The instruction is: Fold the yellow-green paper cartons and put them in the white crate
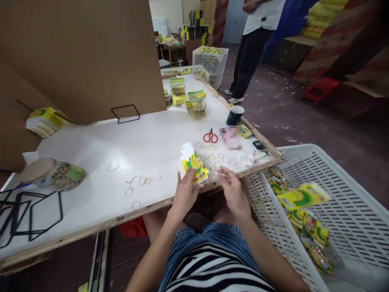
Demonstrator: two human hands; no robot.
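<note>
Cards (196, 164) in yellow and green, white ends fanning out on the far side, are lying on the white worktop (100, 150), just inside its near wooden rim (121, 220). Left hand (185, 190) is resting at their near side, fingers reaching forward onto the printed faces; whether thumb and fingers are pinching a card, I cannot tell. Right hand (234, 192) is hovering just beside, by the rim, apart from the cards; its grip is loosely spread and holding nothing. Off to the right, a yellow packet (304, 196) is showing blurred above a white crate (358, 219), where more packets (310, 223) are lying jumbled.

Handling notes, judgement only: left fingers should be pressing lightly, just enough for stopping the fan from sliding; harder pressing would probably be creasing the card ends. Right fingertips should be coming in low at one edge and separating a single card, not dragging the whole pile. Squaring the fan first would likely be helping. Rubber bands (210, 155) are lying scattered beside the cards, so watching for one snagging underneath is making sense. Red scissors (208, 139) are lying beyond, apart from both hands; reaching should be staying short of them.
</note>
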